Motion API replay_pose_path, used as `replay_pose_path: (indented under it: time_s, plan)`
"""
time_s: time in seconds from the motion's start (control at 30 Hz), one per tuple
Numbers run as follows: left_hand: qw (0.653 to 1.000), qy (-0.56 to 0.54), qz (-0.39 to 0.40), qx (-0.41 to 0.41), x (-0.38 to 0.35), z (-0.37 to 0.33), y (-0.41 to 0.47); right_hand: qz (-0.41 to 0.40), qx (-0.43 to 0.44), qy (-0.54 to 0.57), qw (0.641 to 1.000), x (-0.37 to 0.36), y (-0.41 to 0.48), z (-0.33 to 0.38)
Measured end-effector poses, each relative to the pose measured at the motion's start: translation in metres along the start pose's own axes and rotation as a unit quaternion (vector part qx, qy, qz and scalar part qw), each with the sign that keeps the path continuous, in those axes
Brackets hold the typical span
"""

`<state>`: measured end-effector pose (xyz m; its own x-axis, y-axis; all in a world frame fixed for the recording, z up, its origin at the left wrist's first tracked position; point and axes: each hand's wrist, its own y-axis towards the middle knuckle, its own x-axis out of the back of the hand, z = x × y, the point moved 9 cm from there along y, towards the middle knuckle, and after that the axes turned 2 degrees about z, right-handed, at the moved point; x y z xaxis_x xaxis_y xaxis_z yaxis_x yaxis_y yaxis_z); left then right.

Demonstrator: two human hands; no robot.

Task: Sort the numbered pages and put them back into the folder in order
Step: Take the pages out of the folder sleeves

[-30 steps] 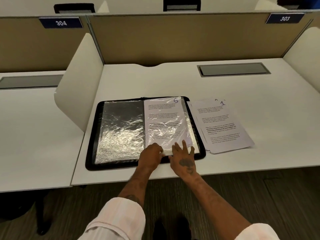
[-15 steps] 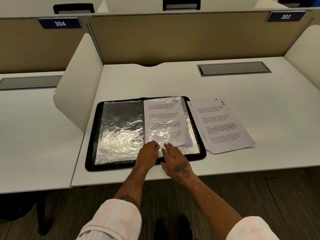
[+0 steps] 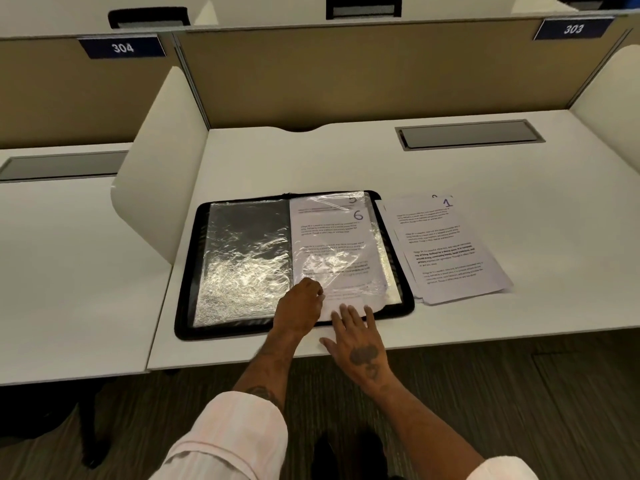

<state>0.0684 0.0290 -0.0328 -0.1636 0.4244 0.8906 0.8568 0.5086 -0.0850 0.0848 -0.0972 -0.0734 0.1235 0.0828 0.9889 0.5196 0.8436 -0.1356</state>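
Page 6 (image 3: 332,244) lies lengthwise in the folder's (image 3: 187,271) right sleeve (image 3: 385,249), its near end jutting out under the spread, flat fingers of the right hand (image 3: 360,344) (the pushing hand, I judge), while the left hand (image 3: 299,308) pinches the sleeve.

A white rectangular laminate desk (image 3: 485,188) carries everything. A grey rectangular cover plate (image 3: 469,134) sits flush in the desktop toward the far right corner. A black-bordered folder (image 3: 189,271) lies directly on the desk close to its front edge. It is opened flat, with crinkled clear plastic sleeves facing up. A loose, slightly fanned stack of white printed pages (image 3: 450,258) lies flat on the desk against the folder's right edge. It is turned a little askew to the folder, and its top sheet bears a handwritten blue 1 at the upper corner.
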Motion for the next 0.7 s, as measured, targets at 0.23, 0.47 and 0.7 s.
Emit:
replay_pose_path:
  time_s: [0.23,0.47,0.7]
  plan:
    - [0.998,0.044,0.027,0.039,-0.011,-0.001,0.001,-0.154,-0.051,0.17,0.972,0.028,-0.024,-0.014]
    - [0.997,0.025,0.014,0.068,-0.01,-0.002,0.001,0.028,-0.388,0.682,0.619,-0.02,-0.039,-0.033]
    - [0.998,-0.008,0.022,0.066,-0.007,0.003,0.004,0.002,-0.421,0.741,0.523,-0.024,-0.021,-0.029]
